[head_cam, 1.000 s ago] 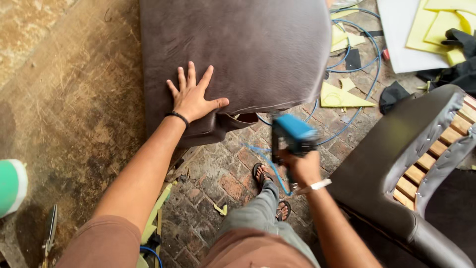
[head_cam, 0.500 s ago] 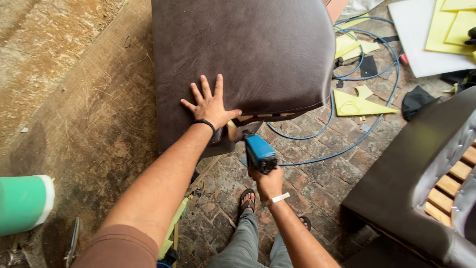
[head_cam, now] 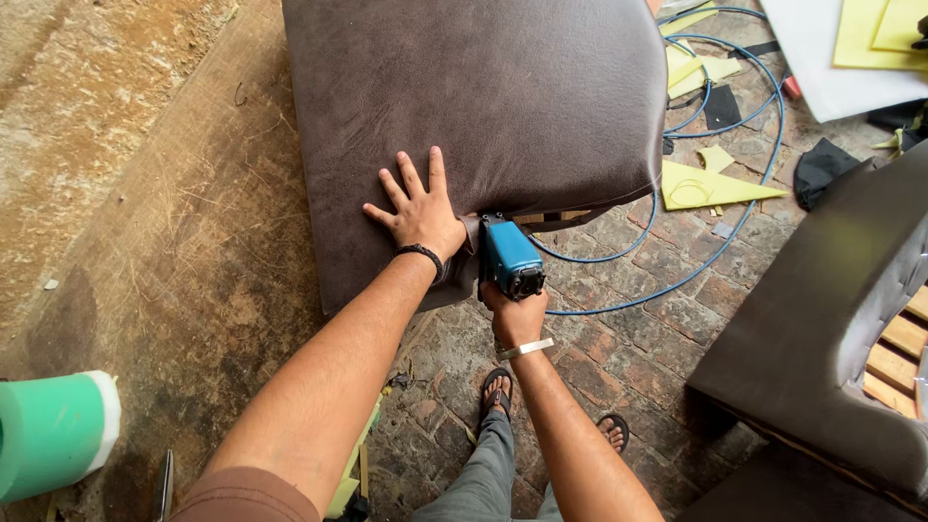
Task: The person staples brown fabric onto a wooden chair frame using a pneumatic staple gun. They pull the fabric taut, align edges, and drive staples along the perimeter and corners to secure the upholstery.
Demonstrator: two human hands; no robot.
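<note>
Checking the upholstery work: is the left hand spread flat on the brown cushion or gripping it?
Spread flat. The left hand lies palm down on the brown cushion, fingers splayed, beside the blue staple gun.

We see a dark brown upholstered cushion [head_cam: 483, 106] lying flat on the wooden desk [head_cam: 193, 242], its near corner overhanging the edge. Against that corner presses a blue staple gun [head_cam: 509, 257], nose to the leather.

a dark brown leather cushion [head_cam: 483, 97], a bright blue stapler [head_cam: 509, 257], a blue hose [head_cam: 744, 208], yellow foam scraps [head_cam: 715, 186], a green-and-white roll [head_cam: 53, 435], and a reddish-brown patterned brick floor [head_cam: 657, 319].
</note>
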